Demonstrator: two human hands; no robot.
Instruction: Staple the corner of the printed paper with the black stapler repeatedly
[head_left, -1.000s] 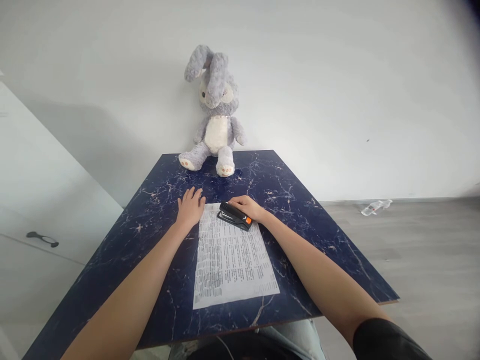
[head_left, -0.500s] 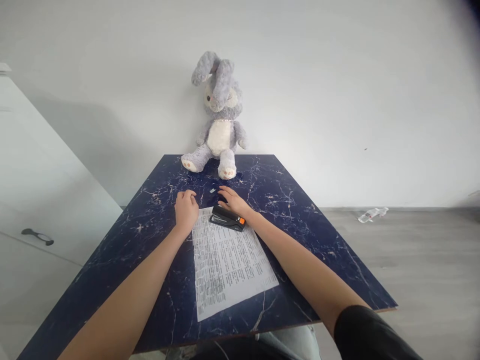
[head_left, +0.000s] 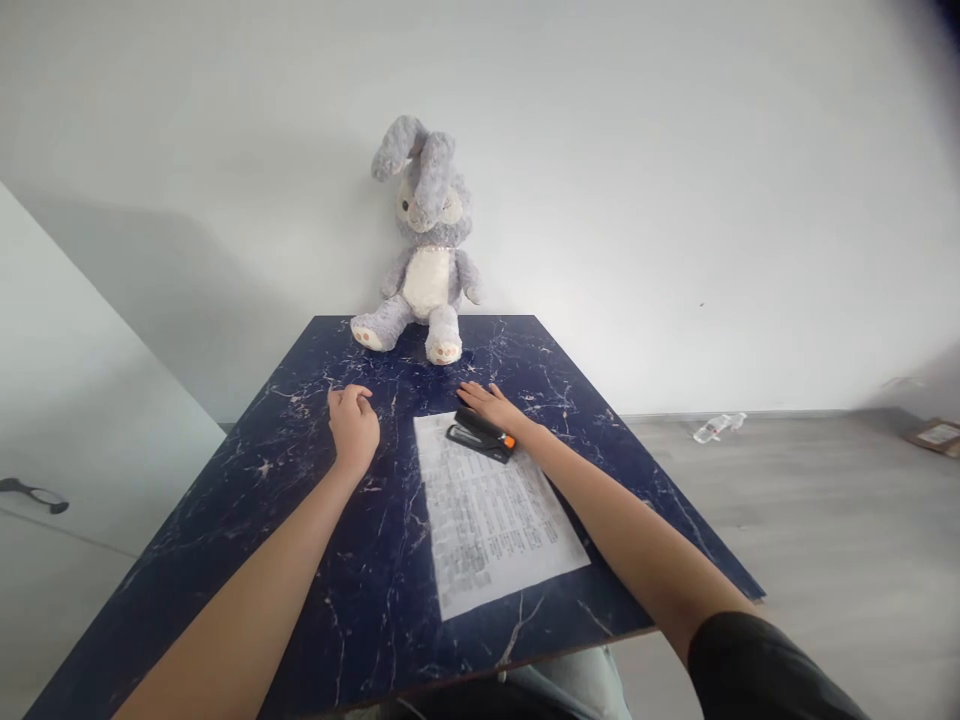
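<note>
Blue marble-patterned table (head_left: 390, 530): before you, far edge at the pale wall (head_left: 637, 190); surface crossed by light veins.
Stapler (head_left: 480, 436): one, black, orange part at its right end; lies slantwise on the far part of the printed sheet, just on the near side of your right hand.
Printed sheet (head_left: 499, 525): one, white, flat on the table, right of its middle and slightly turned; print too blurred to read.
Your left hand (head_left: 354, 428): left of the sheet and apart from it, at the table's middle depth; fingers curled inward, thumb close to the forefinger. Whether they pinch anything, you cannot tell from this view.
Your right hand (head_left: 495, 408): just beyond the stapler, palm down; fingers stretched toward the far left, slightly spread. Wrist beside the orange end; whether they touch, you cannot tell.
Black sleeve (head_left: 757, 660): on your right arm, near right.
Plush rabbit (head_left: 429, 260): grey, pale belly; sits at the far end of the table, facing you, one ear flopped to the left.
White cabinet (head_left: 82, 400): left of the table; carries a dark handle (head_left: 34, 493).
Clear plastic item (head_left: 718, 428): on the grey floor (head_left: 825, 540), right of the table, near the wall.
Brown box (head_left: 936, 437): on the floor, far right, partly cut off.
</note>
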